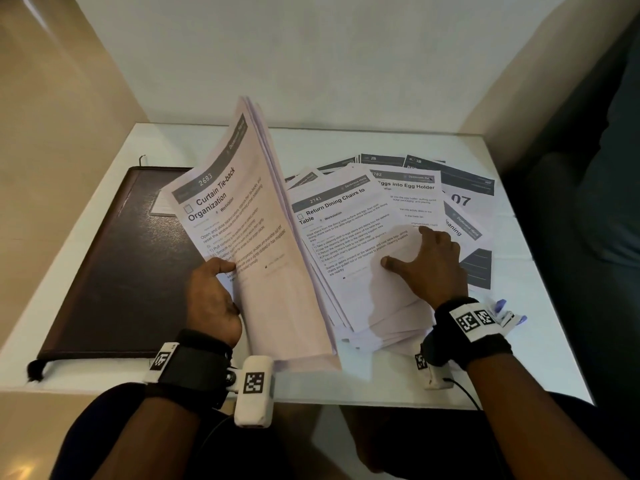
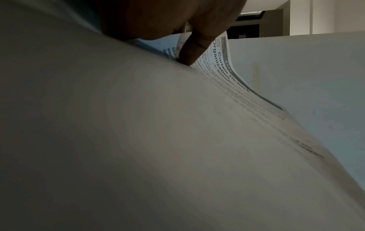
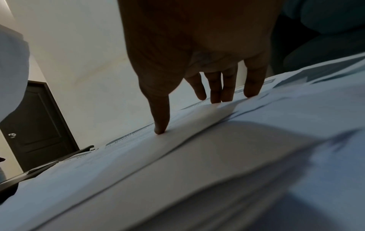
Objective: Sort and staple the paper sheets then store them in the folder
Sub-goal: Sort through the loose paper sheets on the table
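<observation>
My left hand [image 1: 216, 292] grips a thick stack of printed sheets [image 1: 249, 216] and holds it tilted up on edge; the top page reads "Curtain Tie-back Organization". In the left wrist view my thumb [image 2: 194, 46] presses on that stack [image 2: 227, 73]. My right hand [image 1: 422, 261] lies flat with straight fingers on a fanned pile of sheets [image 1: 349, 237] on the table; its top page reads "Return Dining Chairs to Table". In the right wrist view the fingertips [image 3: 161, 128] press down on this pile [image 3: 177, 156]. A dark brown folder [image 1: 114, 265] lies closed at the left. No stapler is in view.
More sheets with dark headers [image 1: 464, 202] spread out at the back right. The white table [image 1: 540, 327] is bounded by a white wall behind and beige walls at both sides. A small white and purple object [image 1: 507, 315] lies by my right wrist.
</observation>
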`<act>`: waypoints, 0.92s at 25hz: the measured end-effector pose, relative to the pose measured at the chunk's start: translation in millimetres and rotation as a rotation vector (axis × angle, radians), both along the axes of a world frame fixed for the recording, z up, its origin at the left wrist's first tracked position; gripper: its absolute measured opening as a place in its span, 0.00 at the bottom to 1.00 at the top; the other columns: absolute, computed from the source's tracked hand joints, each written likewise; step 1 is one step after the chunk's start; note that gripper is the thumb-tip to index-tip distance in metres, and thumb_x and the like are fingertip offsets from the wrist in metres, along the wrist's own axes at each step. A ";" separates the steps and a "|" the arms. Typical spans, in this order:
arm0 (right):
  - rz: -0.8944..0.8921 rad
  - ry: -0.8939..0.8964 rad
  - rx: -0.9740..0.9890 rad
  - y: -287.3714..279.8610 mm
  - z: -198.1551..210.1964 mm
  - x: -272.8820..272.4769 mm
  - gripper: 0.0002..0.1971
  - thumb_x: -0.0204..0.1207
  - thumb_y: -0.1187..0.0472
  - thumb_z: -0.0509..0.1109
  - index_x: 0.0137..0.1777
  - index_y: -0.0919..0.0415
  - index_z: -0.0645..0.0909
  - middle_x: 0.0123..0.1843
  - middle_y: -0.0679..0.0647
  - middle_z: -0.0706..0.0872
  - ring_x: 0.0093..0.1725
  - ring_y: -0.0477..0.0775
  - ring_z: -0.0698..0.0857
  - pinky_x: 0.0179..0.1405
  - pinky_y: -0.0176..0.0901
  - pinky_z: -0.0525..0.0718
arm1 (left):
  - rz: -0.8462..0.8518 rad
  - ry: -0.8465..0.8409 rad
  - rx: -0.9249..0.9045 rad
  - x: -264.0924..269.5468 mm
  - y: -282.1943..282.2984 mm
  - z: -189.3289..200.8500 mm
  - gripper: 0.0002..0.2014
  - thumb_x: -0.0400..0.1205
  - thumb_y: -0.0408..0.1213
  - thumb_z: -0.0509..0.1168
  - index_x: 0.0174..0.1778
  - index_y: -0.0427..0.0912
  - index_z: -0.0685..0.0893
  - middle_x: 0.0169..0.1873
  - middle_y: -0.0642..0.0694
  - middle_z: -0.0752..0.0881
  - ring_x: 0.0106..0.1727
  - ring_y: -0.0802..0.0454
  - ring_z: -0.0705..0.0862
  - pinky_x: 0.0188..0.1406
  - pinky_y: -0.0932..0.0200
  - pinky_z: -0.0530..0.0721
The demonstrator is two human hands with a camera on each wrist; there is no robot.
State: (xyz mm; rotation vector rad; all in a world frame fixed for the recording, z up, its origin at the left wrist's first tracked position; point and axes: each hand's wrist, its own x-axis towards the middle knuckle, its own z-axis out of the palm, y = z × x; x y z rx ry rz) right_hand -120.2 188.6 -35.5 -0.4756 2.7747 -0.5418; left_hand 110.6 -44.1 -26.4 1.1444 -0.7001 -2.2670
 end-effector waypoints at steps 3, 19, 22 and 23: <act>0.005 0.010 0.008 -0.1 0.6 0.8 0.49 0.68 0.33 0.78 0.83 0.54 0.62 0.80 0.58 0.67 0.80 0.64 0.67 0.67 0.70 0.76 | -0.012 0.004 -0.006 0.6 3.1 3.8 0.23 0.86 0.33 0.57 0.78 0.43 0.79 0.61 0.42 0.88 0.50 0.49 0.90 0.41 0.56 0.93; 0.051 0.172 -0.674 16.6 69.2 60.6 0.09 0.85 0.59 0.71 0.60 0.51 0.91 0.50 0.36 0.89 0.52 0.38 0.86 0.56 0.37 0.84 | -0.033 -0.004 -0.033 -2.9 11.5 16.2 0.20 0.87 0.31 0.55 0.75 0.42 0.80 0.48 0.46 0.91 0.40 0.54 0.91 0.34 0.60 0.90; 0.122 0.194 -0.770 10.1 77.8 83.6 0.11 0.84 0.62 0.73 0.62 0.50 0.91 0.51 0.25 0.87 0.53 0.24 0.83 0.54 0.22 0.78 | -0.038 -0.021 -0.048 -2.0 13.1 16.4 0.19 0.86 0.32 0.56 0.72 0.44 0.81 0.49 0.47 0.91 0.40 0.54 0.91 0.32 0.61 0.89; 0.148 0.209 -0.794 7.2 83.2 91.4 0.11 0.83 0.63 0.73 0.62 0.52 0.91 0.51 0.28 0.88 0.51 0.23 0.83 0.53 0.20 0.79 | -0.042 -0.029 -0.062 -2.0 13.7 17.5 0.18 0.86 0.32 0.56 0.70 0.45 0.81 0.47 0.49 0.91 0.39 0.55 0.90 0.31 0.62 0.89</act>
